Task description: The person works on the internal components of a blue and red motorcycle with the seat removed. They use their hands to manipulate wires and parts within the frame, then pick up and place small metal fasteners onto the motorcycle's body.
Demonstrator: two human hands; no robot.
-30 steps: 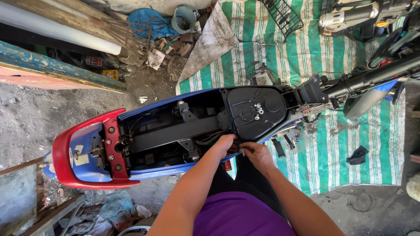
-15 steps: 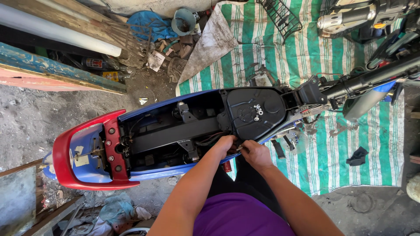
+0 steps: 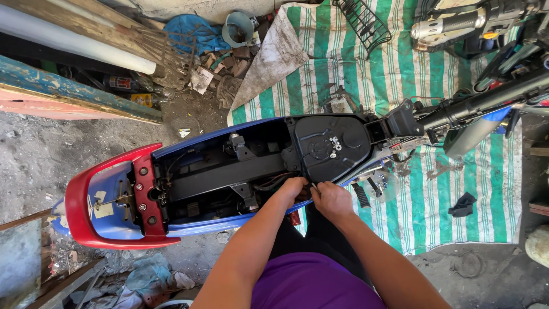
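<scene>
Both your hands stay put at 6 o'clock edge of blue-and-red motorbike body with seat off. Left hand curled, grip unclear. Right hand pinches something small. Little change; same fiddly spot.

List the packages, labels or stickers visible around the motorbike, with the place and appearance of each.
Sticker: pale, angular, on the blue rear panel inside the red tail.
Bottle label: red, around a dark bottle lying under the blue plank.
Yellow package: small, flat, beside that bottle.
Crumpled paper wrapper: whitish, among the rubble.
</scene>
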